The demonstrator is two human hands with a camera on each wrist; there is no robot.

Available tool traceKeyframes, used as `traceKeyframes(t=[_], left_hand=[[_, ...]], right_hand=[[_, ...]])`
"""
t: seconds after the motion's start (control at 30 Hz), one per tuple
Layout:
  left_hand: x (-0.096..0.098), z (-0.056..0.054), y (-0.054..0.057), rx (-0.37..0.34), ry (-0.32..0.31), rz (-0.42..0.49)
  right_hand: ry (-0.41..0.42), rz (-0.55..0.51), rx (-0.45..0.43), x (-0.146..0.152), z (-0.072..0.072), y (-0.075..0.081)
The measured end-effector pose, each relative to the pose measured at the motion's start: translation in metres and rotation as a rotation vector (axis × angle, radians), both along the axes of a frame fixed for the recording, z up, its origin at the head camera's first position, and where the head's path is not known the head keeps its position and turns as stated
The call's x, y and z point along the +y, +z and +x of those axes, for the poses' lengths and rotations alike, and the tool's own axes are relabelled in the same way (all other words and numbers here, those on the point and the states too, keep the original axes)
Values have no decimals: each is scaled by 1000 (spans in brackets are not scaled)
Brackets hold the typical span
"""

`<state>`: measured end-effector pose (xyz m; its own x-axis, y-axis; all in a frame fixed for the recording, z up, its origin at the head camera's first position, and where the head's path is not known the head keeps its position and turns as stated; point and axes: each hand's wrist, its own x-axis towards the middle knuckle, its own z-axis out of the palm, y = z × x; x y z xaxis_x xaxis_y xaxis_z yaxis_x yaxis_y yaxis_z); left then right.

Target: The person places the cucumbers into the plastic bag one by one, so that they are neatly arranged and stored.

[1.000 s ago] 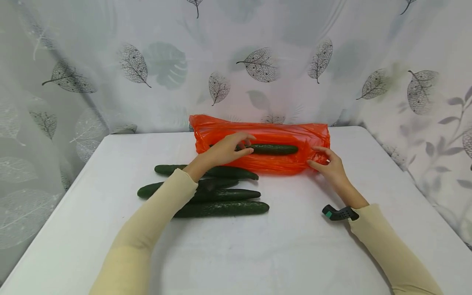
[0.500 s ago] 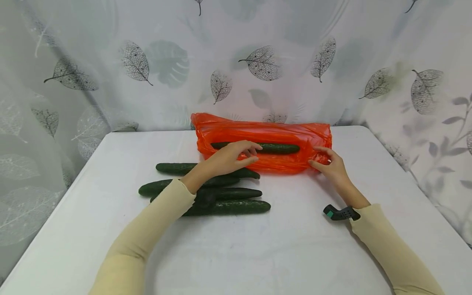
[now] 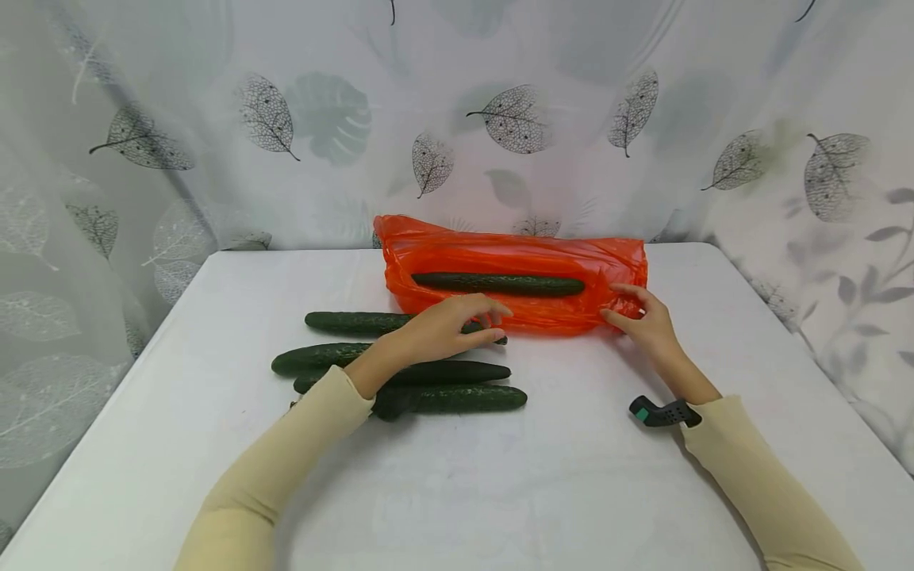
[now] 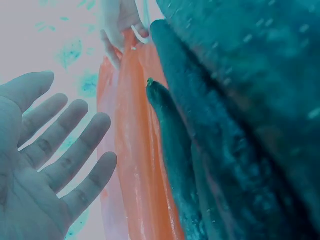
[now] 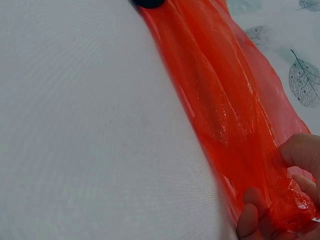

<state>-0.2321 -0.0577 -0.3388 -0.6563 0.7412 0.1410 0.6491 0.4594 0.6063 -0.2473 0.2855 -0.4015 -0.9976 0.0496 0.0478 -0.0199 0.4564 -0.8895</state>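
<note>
A red plastic bag point(image 3: 528, 250) lies at the far side of the table, its mouth gaping toward me. Inside it rests one dark green cucumber point(image 3: 500, 284). My right hand point(image 3: 643, 321) pinches the bag's right end, and the right wrist view shows thumb and fingers around the bunched plastic point(image 5: 295, 205). My left hand point(image 3: 453, 329) hovers over the farthest loose cucumber point(image 3: 357, 322), fingers spread loosely and holding nothing. In the left wrist view that hand point(image 4: 55, 160) has its palm showing, apart from the cucumbers point(image 4: 172, 155).
Several loose cucumbers lie side by side left of centre, including the nearest one point(image 3: 464, 399), partly under my left forearm. A white cloth covers the table point(image 3: 500, 492). Behind the bag hangs a leaf-patterned curtain point(image 3: 314, 198). A black band point(image 3: 660, 412) sits on my right wrist.
My left hand has drawn back from over the cucumber in the bag toward the loose cucumbers, leaving the bagged one fully in sight. The right hand keeps its hold on the bag.
</note>
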Motion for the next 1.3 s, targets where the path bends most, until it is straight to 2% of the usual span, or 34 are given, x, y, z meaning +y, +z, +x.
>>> traceKeyframes(t=[0.4,0.63,0.9,1.17,1.3], left_hand=[[-8,20,-12,-12,-27,-18],[-14,29,-17,6,-34,-50],[-20,44,-21,-18,-75,-73],[-29,53,-27,-10,-59,-103],[-34,59,-29,-32,-59,-121]], right_hand=[[10,12,30,2,1,-3],[19,4,26,3,-1,-5],[21,3,23,3,-3,-6],[13,13,11,1,2,-2],[20,10,15,1,2,-1]])
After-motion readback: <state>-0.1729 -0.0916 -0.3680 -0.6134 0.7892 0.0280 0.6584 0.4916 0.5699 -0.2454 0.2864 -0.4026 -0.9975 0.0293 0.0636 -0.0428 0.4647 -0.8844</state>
